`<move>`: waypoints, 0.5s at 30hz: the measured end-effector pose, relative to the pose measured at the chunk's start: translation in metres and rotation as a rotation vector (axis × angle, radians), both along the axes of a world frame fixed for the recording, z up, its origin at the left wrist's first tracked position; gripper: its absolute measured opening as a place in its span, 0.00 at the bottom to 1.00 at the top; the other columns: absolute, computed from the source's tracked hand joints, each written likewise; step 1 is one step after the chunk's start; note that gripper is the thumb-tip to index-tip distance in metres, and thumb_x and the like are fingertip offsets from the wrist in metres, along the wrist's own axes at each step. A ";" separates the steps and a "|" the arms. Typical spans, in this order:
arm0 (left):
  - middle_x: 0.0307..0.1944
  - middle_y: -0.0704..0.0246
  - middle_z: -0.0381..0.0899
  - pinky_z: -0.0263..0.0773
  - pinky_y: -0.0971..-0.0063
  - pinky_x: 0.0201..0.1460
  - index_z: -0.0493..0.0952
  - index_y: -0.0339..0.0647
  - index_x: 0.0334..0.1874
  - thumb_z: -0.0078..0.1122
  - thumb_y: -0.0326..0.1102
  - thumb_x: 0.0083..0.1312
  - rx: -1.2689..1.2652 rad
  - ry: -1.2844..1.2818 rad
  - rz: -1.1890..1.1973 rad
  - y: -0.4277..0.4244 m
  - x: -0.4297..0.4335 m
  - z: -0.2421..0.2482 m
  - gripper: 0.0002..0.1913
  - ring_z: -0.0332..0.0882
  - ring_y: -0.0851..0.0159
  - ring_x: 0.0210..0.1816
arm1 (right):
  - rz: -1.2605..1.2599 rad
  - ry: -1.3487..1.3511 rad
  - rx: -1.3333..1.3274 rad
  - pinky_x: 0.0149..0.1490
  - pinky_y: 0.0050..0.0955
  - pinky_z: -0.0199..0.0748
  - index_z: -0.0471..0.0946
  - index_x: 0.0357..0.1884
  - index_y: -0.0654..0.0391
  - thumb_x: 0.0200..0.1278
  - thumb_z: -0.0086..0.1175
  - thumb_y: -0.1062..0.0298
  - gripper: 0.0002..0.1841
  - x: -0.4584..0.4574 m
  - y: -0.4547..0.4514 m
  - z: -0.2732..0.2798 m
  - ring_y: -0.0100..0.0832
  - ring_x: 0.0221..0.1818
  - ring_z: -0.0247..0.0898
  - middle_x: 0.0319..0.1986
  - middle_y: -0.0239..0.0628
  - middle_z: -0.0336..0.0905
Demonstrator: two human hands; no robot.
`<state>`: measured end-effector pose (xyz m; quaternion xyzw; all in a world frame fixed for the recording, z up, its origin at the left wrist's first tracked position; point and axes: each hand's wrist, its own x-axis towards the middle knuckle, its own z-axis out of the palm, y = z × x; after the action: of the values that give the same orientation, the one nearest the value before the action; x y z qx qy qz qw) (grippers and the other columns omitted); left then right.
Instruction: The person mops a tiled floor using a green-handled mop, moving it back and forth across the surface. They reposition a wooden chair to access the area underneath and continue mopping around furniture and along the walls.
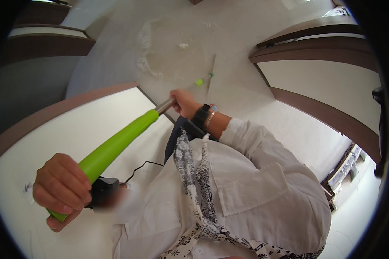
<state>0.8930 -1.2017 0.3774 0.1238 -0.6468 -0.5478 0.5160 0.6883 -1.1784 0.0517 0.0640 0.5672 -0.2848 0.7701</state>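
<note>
My left hand [62,187] is wrapped around the top end of a bright green handle grip [120,142] at the lower left. Farther down, my right hand [185,104] grips the metal pole [165,105] just below that green sleeve. The pole slants away from me to a lime-green collar [199,82], blurred. Beyond it, a thin straight edge with a small green fitting [211,74] lies at floor level; it looks like a floor squeegee head. White suds [145,61] and a wet patch spread over the pale floor [178,32] ahead of it.
At my left stands a white-sided desk or partition [116,106] with brown trim. Another white panel with brown edging [314,77] rises on the right. A black cable [142,163] runs from my left wrist device. Stacked items [347,165] sit at the far right.
</note>
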 end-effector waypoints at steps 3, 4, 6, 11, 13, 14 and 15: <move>0.14 0.79 0.76 0.70 0.86 0.23 0.70 0.48 0.24 0.56 0.50 0.62 -0.012 -0.015 0.097 -0.026 0.026 0.001 0.15 0.74 0.77 0.14 | -0.005 0.021 -0.021 0.17 0.27 0.54 0.68 0.21 0.59 0.55 0.53 0.67 0.10 0.035 -0.050 0.003 0.28 0.14 0.61 0.16 0.39 0.67; 0.14 0.79 0.75 0.70 0.86 0.23 0.70 0.49 0.24 0.55 0.50 0.62 -0.017 -0.033 0.135 -0.033 0.033 0.003 0.15 0.74 0.77 0.14 | -0.005 0.028 -0.036 0.16 0.28 0.53 0.69 0.20 0.61 0.54 0.53 0.68 0.10 0.046 -0.066 0.002 0.29 0.13 0.62 0.15 0.40 0.68; 0.12 0.82 0.73 0.65 0.87 0.23 0.69 0.51 0.22 0.53 0.51 0.62 -0.016 -0.046 0.185 -0.048 0.041 0.007 0.15 0.71 0.78 0.13 | -0.027 0.014 -0.071 0.16 0.29 0.53 0.69 0.20 0.61 0.55 0.52 0.69 0.10 0.066 -0.096 -0.001 0.30 0.13 0.62 0.15 0.41 0.68; 0.12 0.80 0.69 0.61 0.79 0.25 0.68 0.51 0.23 0.50 0.52 0.63 -0.085 -0.124 0.282 -0.074 0.030 0.000 0.16 0.64 0.75 0.12 | -0.039 -0.066 -0.185 0.18 0.28 0.55 0.71 0.19 0.62 0.55 0.53 0.69 0.10 0.083 -0.168 -0.019 0.31 0.13 0.62 0.15 0.42 0.69; 0.12 0.79 0.67 0.60 0.77 0.26 0.67 0.50 0.24 0.48 0.52 0.63 -0.092 -0.151 0.361 -0.079 0.018 -0.009 0.16 0.63 0.74 0.13 | -0.006 -0.035 -0.208 0.18 0.28 0.57 0.71 0.19 0.61 0.55 0.53 0.69 0.10 0.078 -0.193 -0.022 0.31 0.13 0.62 0.15 0.42 0.70; 0.12 0.79 0.66 0.60 0.76 0.26 0.66 0.49 0.25 0.48 0.51 0.63 -0.091 -0.158 0.422 -0.079 0.012 -0.013 0.16 0.62 0.74 0.13 | -0.003 -0.017 -0.215 0.18 0.27 0.57 0.72 0.19 0.61 0.55 0.54 0.69 0.10 0.075 -0.203 -0.021 0.30 0.13 0.63 0.15 0.41 0.71; 0.12 0.78 0.65 0.60 0.76 0.26 0.65 0.48 0.25 0.47 0.51 0.64 -0.097 -0.171 0.466 -0.081 0.008 -0.014 0.16 0.62 0.74 0.14 | 0.051 -0.039 -0.221 0.18 0.27 0.57 0.72 0.19 0.60 0.55 0.55 0.69 0.10 0.070 -0.212 -0.019 0.29 0.13 0.63 0.15 0.40 0.71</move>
<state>0.9007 -1.2827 0.3636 0.2907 -0.6675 -0.3698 0.5772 0.7582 -1.3901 0.0323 -0.0300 0.5189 -0.3245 0.7903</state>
